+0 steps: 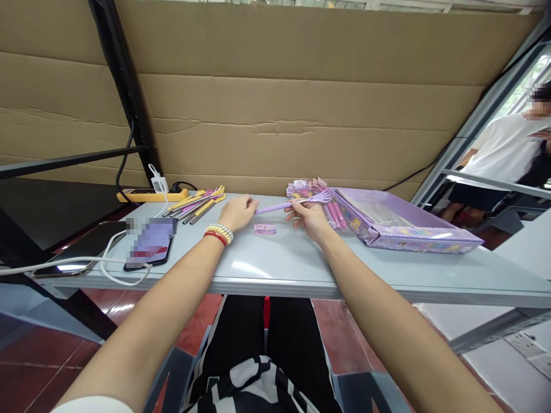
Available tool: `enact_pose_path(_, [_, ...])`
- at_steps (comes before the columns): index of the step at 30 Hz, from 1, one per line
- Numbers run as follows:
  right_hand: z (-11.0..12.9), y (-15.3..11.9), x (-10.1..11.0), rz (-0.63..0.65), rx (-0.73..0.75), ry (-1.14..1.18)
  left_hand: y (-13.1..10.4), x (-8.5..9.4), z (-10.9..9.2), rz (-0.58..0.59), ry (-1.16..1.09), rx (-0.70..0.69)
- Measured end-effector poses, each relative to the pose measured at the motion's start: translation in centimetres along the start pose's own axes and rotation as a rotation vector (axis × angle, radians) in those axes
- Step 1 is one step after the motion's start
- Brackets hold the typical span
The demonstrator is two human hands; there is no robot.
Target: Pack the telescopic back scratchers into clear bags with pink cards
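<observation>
A long purple stick (274, 207) with a small hand-shaped end lies across the space between my hands, over the grey table. My right hand (309, 219) pinches it near the hand-shaped end, which points right. At its left end is my left hand (239, 212), fingers curled round the tip. Below the stick, a small pink printed packet (264, 229) rests on the table. Several pink packaged pieces (334, 214) are piled behind and right of my right hand. To the left lies a bundle of yellow and pink sticks with metal rods (196, 205).
An open purple box (413, 236) sits on the table's right side. At left are a phone (151, 244), a dark tablet-like device (81, 249), white cables and a yellow power strip (150, 195). Cardboard (293, 103) stands behind. A person in a white shirt (501, 149) is at far right.
</observation>
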State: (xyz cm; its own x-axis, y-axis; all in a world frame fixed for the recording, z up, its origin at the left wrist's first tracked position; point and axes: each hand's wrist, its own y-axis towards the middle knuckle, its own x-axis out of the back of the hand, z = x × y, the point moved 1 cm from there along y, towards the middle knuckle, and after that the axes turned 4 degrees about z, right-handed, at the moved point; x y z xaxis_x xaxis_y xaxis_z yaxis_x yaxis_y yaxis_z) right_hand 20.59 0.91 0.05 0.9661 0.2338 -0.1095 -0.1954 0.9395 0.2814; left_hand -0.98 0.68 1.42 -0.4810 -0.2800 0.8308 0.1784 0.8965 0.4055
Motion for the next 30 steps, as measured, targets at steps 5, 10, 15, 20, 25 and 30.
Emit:
enact_pose_path(5, [0.0,0.2,0.6,-0.114,0.007,0.022,0.5,0.5,2.3,-0.045,0.293,0.375])
enact_pose_path(10, [0.4,0.0,0.3,-0.103,-0.010,0.012,0.3,0.8,4.1,0.064,0.323,0.605])
enact_pose_path(15, [0.8,-0.3,0.0,-0.106,-0.032,-0.027,0.4,0.6,4.2,0.160,0.328,0.674])
enact_pose_path(20, [0.8,-0.3,0.0,-0.095,-0.027,-0.041,0.3,0.8,4.5,0.082,0.333,0.653])
enact_pose_path(25, [0.7,-0.2,0.0,-0.083,-0.019,-0.062,0.1,0.7,5.0,0.011,0.339,0.618])
enact_pose_path(30, [0.9,-0.3,0.1,-0.084,0.007,-0.072,0.0,0.7,4.8,0.021,0.326,0.626])
